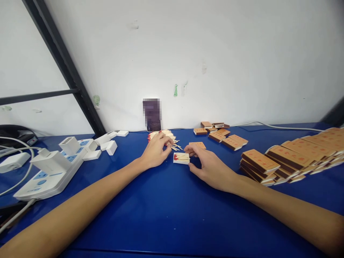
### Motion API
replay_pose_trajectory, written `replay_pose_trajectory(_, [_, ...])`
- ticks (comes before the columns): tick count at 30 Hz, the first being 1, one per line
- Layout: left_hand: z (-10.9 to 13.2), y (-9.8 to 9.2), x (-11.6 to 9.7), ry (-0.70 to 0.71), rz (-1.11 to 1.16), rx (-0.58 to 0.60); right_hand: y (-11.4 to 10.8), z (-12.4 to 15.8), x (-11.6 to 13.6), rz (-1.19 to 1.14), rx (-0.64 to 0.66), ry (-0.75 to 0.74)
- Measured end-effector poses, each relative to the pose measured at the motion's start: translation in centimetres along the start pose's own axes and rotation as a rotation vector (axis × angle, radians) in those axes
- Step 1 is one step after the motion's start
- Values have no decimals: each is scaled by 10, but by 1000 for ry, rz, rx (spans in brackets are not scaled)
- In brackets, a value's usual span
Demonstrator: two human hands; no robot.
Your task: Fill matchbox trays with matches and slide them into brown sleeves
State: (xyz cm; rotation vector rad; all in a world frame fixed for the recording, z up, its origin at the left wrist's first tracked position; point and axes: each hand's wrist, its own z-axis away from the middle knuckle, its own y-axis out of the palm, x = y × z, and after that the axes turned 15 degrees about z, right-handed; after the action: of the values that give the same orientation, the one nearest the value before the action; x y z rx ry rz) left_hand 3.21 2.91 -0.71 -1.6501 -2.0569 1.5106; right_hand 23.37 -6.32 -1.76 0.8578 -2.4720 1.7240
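A small white matchbox tray [181, 161] with red-tipped matches in it lies on the blue table [150, 215] between my hands. My left hand [158, 148] is at the near edge of a loose pile of matches [170, 135], fingers bent and thumb apart from them; nothing can be made out in it. My right hand [205, 161] is at the tray's right end, thumb and fingers spread apart, holding nothing. Just behind its fingers lies an orange matchbox cover [198, 144].
Stacked orange matchboxes [260, 161] fill the right side, near my right forearm. More boxes [223, 135] lie at the back. A power strip [56, 179] with chargers and cables is at the left. A dark, blurred upright object [153, 114] leans on the wall.
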Motion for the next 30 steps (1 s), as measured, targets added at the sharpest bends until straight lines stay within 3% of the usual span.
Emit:
replay_pose_trajectory(6, [-2, 3, 4, -65, -157, 30, 1, 0, -3, 82, 6, -38])
replay_pose_trajectory(21, [-3, 1, -1, -70, -205, 168, 0, 1, -2, 108, 12, -85])
replay_pose_trajectory(26, [-1, 1, -3, 35, -196, 87, 0, 0, 0, 94, 7, -84])
replay_pose_trajectory(30, [2, -1, -4, 143, -9, 41, -2, 1, 1, 79, 5, -100])
